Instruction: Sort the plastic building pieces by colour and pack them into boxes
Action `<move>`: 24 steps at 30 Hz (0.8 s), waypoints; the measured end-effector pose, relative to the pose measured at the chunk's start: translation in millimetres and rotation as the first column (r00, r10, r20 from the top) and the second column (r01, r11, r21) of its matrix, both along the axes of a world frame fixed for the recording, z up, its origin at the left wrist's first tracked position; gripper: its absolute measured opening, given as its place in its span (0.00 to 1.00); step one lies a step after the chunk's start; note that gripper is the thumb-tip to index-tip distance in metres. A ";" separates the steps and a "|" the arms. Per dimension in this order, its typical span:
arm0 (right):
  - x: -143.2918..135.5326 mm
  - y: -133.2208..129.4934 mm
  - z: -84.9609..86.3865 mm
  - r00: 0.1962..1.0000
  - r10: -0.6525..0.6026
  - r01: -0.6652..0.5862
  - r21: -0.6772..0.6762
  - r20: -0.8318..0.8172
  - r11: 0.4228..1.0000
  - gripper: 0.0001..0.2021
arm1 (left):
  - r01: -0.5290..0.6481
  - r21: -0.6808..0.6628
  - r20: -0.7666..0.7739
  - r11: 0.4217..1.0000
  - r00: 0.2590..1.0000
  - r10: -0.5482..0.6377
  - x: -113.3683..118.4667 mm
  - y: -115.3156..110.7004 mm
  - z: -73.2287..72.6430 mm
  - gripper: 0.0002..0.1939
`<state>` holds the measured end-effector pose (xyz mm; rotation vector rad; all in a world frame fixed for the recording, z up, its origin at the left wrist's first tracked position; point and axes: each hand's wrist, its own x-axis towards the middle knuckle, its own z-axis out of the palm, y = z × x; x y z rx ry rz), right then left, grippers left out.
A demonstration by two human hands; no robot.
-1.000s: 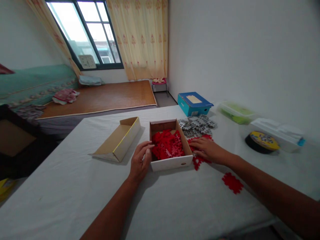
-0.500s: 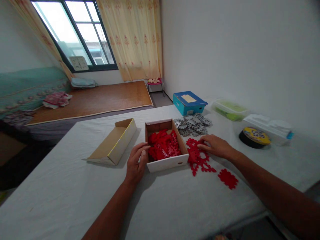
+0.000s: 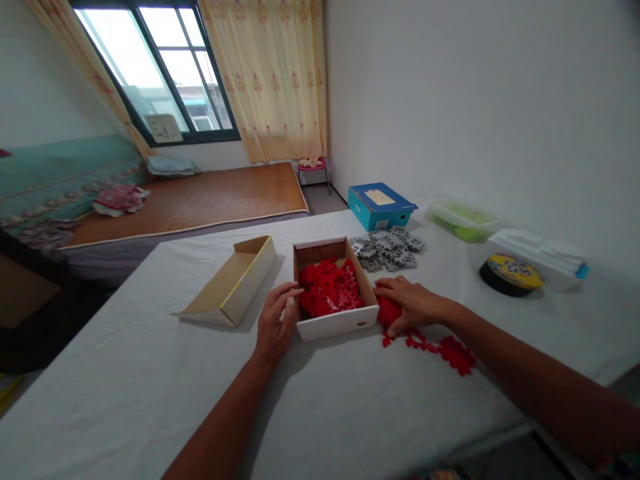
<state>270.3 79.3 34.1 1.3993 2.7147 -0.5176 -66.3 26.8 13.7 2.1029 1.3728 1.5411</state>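
Observation:
A white cardboard box [image 3: 337, 325] with a brown inside stands open on the cloth, filled with red jigsaw-like foam pieces [image 3: 333, 288]. My left hand [image 3: 277, 317] holds the box by its left wall, fingertips at the rim. On the other side, my right hand [image 3: 413, 303] is curved over several loose red pieces [image 3: 389, 312] lying against the box's right wall, thumb and fingers around them. Its palm hides part of them. Another red piece [image 3: 457, 355] with a toothed edge lies flat near my right wrist, touching a thinner red strip [image 3: 420, 341].
The box lid [image 3: 227, 287] lies at the left. Beyond the box is a heap of grey pieces [image 3: 387, 247], with a blue box [image 3: 381, 207] behind it. Along the wall stand plastic containers [image 3: 465, 217] and a round black-and-yellow tin [image 3: 511, 275]. White cloth [image 3: 150, 373] covers the table.
My right hand has moved left and closed around the loose red pieces, which are bunched closer to the box. My left hand stays at the box wall.

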 end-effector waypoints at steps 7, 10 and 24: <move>4.2 -0.8 -4.4 0.972 -0.005 0.016 0.044 -0.236 0.999 0.34 | 0.002 -0.002 -0.007 1.000 1.000 -0.002 0.3 0.2 1.6 0.16; 4.6 0.5 -2.3 0.961 -0.046 0.054 0.023 -0.273 0.998 0.30 | 0.005 -0.003 -0.011 1.000 1.000 -0.005 -0.3 0.3 0.2 0.16; 33.4 17.2 14.8 0.777 -0.338 0.269 -0.206 -0.532 0.941 0.20 | 0.013 0.019 0.012 1.000 1.000 -0.014 1.6 0.0 1.2 0.16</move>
